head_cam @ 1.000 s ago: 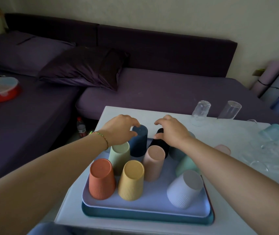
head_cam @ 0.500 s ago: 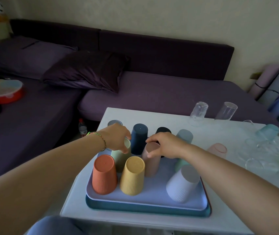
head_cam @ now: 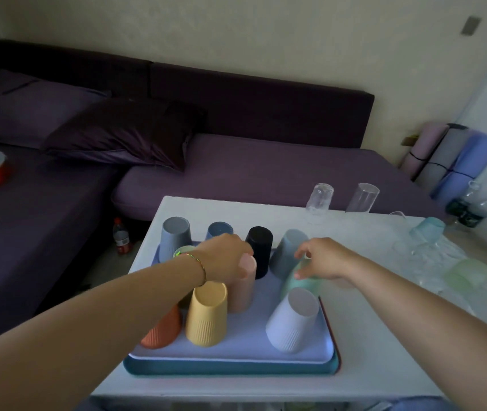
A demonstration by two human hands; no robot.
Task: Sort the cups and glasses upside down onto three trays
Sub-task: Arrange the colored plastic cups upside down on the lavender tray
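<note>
Fig. Left hand (head_cam: 227,259), fingers curled over the pink cup (head_cam: 243,292) at the centre of the lavender tray (head_cam: 248,342). Right hand (head_cam: 322,259), fingers wrapped round the tilted mint cup (head_cam: 295,283), right of centre.

Risk: the cups stand nearly touching, so lifting either could topple the black cup (head_cam: 261,250) or the grey-blue cup (head_cam: 286,256).

Count: ten ribbed cups on this tray; three trays stacked; two clear glasses (head_cam: 319,198) beyond it; blurred tinted glasses (head_cam: 427,229) to its right, number uncertain.

Head-worn wide-angle view, facing forward and down, close over the table (head_cam: 221,212) (sofa (head_cam: 266,173) beyond)
</note>
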